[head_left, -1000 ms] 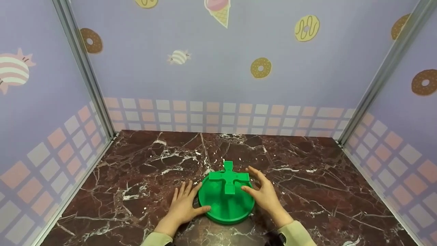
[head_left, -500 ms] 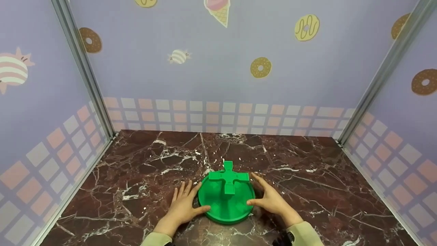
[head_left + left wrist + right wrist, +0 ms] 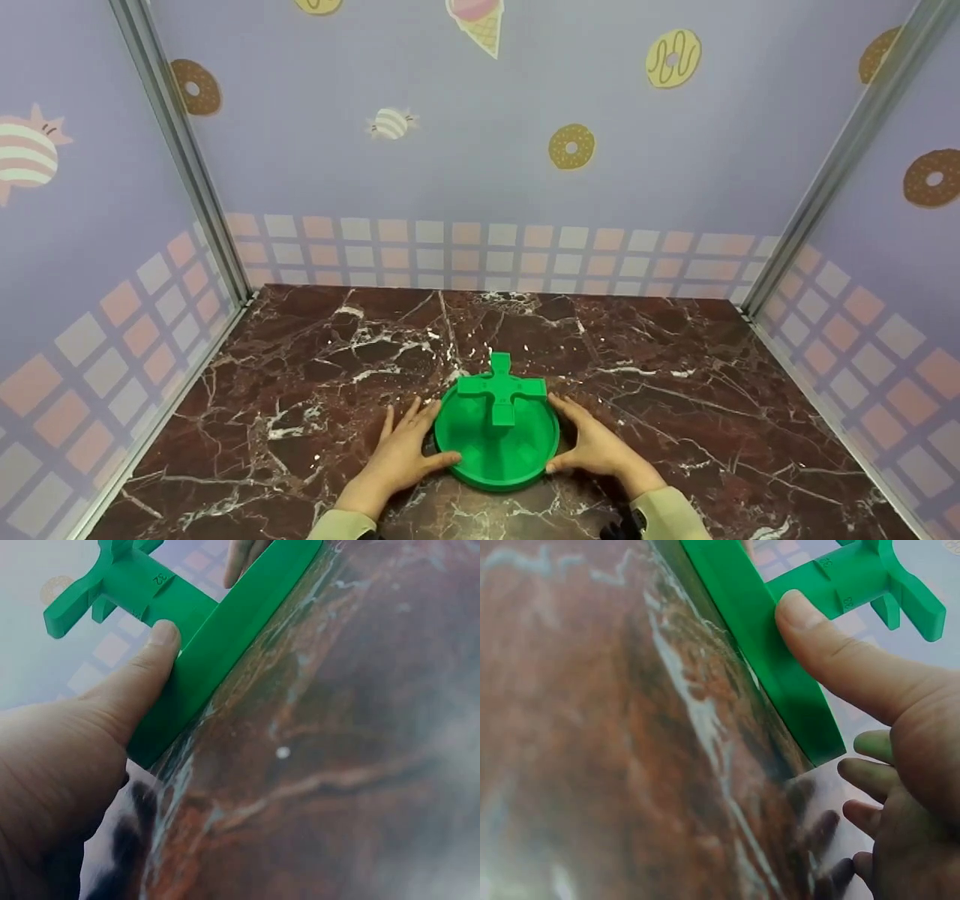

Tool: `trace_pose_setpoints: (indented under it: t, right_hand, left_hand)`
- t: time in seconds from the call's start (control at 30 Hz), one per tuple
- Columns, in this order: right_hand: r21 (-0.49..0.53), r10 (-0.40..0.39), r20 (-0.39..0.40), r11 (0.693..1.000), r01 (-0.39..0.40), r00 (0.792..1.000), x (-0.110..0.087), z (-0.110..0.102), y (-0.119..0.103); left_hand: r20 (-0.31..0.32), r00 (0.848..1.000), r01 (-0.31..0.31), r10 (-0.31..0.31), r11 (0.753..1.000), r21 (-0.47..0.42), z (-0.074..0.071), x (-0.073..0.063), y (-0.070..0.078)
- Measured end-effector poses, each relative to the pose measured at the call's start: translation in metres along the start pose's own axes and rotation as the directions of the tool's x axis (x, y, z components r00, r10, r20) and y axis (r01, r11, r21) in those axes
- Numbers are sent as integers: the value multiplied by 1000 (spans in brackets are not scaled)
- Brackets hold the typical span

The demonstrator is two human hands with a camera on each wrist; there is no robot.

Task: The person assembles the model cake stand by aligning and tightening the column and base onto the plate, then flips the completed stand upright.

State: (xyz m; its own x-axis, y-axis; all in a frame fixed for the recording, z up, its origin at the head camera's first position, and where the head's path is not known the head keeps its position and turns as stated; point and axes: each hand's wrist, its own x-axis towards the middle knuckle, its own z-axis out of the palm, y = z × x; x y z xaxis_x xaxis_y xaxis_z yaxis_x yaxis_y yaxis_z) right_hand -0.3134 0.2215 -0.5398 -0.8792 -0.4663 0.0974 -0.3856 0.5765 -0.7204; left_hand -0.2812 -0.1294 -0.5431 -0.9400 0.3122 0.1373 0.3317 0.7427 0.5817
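A green plastic stand (image 3: 499, 457) stands upright on the table before me. Its round dish-like base has a raised rim, and a cross-shaped top (image 3: 502, 388) sits on a post. At the base's left side is my left hand (image 3: 405, 456), fingers extended and spread, thumb on the rim. My right hand (image 3: 598, 451) flanks the right side, thumb at the rim's near right. The right wrist view shows that thumb (image 3: 802, 611) against the base, while the other fingers are loosely bent and apart from it. Behind the base, most left fingers are hidden in the left wrist view.
The dark red marbled table (image 3: 300, 360) has white veins. Lilac panels with printed sweets and a tile pattern (image 3: 502, 259) close it in at the back and both sides. Metal posts (image 3: 187, 165) stand in the back corners.
My right hand has come away from the cross-shaped top, down and outward, and its thumb now lies at the base's rim. The left fingers have shifted slightly. The green stand keeps its place.
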Motion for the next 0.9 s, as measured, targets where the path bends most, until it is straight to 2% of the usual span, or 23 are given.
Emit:
trace_pose_setpoints:
  t: [0.17,0.3,0.5,0.9]
  right_hand:
    - [-20,43,18,999,-42,999,-1,1,0]
    - [-11,62,16,998,-62,998,-1,2,0]
    - [-1,60,1,998,-60,998,-1,4,-1]
    - [-17,30,-12,999,-30,999,1,3,-1]
  left_hand:
    - [33,999,-18,20,999,-44,0,1,-5]
    - [31,999,-32,34,998,-60,-1,2,-7]
    - [15,999,-37,38,997,-69,0,3,-8]
    - [28,999,-25,27,996,-83,0,4,-7]
